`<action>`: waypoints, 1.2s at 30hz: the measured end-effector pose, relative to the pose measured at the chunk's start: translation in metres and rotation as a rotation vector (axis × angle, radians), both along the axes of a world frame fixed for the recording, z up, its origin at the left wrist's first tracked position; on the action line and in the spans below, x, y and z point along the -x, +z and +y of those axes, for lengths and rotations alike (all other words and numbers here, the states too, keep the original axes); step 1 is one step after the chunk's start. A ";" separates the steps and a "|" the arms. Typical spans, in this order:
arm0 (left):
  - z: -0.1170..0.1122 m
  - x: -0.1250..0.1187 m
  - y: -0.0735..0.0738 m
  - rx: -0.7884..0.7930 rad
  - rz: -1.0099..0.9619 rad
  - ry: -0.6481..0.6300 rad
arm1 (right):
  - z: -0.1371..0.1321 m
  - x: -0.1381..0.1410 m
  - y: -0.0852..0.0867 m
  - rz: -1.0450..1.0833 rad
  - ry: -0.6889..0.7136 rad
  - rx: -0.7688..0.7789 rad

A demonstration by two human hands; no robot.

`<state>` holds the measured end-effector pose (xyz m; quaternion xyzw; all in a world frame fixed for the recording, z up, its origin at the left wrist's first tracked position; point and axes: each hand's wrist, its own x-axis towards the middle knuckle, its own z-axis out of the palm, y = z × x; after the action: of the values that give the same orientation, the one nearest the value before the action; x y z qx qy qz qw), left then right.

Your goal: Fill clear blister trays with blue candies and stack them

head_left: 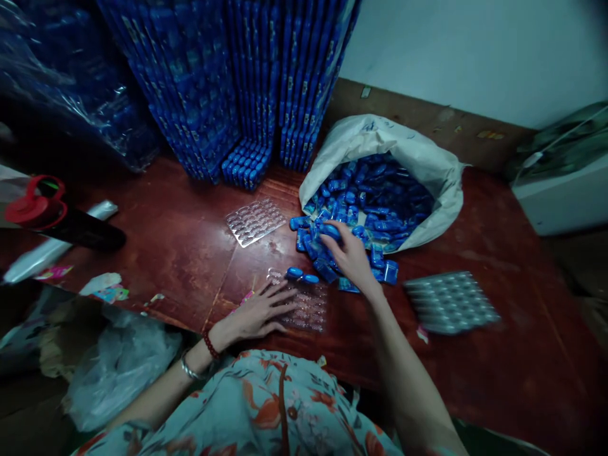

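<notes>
My left hand (254,311) lies with spread fingers on the left edge of a clear plastic blister tray (310,309). Two blue oval pieces (303,276) sit side by side at that tray's far edge. With thumb and fingers, my right hand (351,253) pinches a small blue oval piece (330,232) above a loose pile of blue pieces (324,269). The pile spills from the mouth of a white sack (441,196), which lies on its side with many more inside. Another clear tray (254,221) lies flat beyond my left hand.
Tall stacks of filled blue trays (190,95) stand at the back, beside a low stack (247,163). On the right are nested clear trays (453,303). A dark bottle with a red lid (35,206) and a plastic roll (42,258) are at the left of the reddish table (180,266).
</notes>
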<state>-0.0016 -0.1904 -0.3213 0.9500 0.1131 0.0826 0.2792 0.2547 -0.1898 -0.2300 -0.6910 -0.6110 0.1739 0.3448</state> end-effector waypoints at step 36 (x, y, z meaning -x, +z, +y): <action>0.002 -0.015 0.013 0.013 -0.134 -0.004 | -0.091 0.068 -0.036 -0.732 0.086 0.395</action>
<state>0.0134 -0.1881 -0.3083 0.9406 0.0929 0.1450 0.2925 0.1867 -0.2810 -0.2657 -0.7341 -0.6763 0.0450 -0.0420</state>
